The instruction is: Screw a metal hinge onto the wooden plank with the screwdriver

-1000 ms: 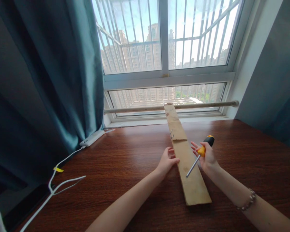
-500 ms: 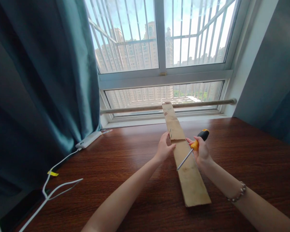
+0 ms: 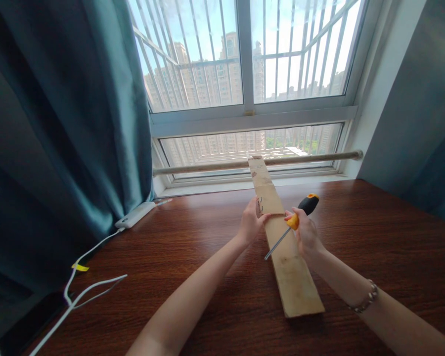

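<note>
A long pale wooden plank lies on the dark wooden table, its far end propped on a rail at the window. My left hand grips the plank's left edge where a second board overlaps it, beside a small nail or screw. My right hand is closed round a screwdriver with a yellow and black handle. Its metal shaft points down and left over the plank.
A wooden rail runs along the window sill. A teal curtain hangs at the left. A white power strip and its white cable lie at the table's left edge. A grey wall stands at the right.
Both hands have moved farther up the plank toward the window. My left hand went from resting beside the plank to gripping its edge at the overlap. The screwdriver came along with my right hand.
</note>
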`<action>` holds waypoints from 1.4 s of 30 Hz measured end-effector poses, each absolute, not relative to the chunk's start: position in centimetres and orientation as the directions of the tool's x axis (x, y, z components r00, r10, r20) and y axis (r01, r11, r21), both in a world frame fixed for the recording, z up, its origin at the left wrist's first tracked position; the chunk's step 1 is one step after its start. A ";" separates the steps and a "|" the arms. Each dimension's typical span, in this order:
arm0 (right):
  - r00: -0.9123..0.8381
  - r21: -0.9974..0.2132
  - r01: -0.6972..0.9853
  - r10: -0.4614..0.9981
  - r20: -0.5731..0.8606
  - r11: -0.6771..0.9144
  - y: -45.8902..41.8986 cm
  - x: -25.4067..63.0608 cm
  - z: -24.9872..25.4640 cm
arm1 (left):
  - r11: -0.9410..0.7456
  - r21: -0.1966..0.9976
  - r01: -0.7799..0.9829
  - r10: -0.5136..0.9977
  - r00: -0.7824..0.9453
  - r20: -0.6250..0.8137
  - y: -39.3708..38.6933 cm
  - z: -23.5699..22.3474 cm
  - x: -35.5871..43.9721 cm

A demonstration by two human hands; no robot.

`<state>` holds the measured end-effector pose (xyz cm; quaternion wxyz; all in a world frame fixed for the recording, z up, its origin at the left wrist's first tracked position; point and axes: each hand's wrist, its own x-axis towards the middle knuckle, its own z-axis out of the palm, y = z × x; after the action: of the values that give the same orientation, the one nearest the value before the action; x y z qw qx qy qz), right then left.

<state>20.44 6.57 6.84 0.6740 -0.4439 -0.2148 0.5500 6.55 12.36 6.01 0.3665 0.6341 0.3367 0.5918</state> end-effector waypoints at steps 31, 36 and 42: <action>0.219 -0.683 -0.713 0.976 -0.006 0.156 9.1 19.8 7.7 | -0.068 0.769 -0.635 0.988 0.066 0.141 12.4 4.3 6.2; 0.314 -0.631 -0.745 0.948 -0.048 0.215 10.1 21.9 6.9 | 0.012 0.720 -0.693 0.999 0.031 0.012 13.1 3.5 6.1; 0.251 -0.613 -0.780 0.960 -0.123 0.125 10.8 23.2 4.8 | 0.049 0.681 -0.731 0.999 0.052 -0.016 13.5 2.4 5.6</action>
<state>23.16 10.84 4.76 0.7342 -0.2938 -0.1532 0.5925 5.64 13.51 2.38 0.6769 0.2604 0.2573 0.6386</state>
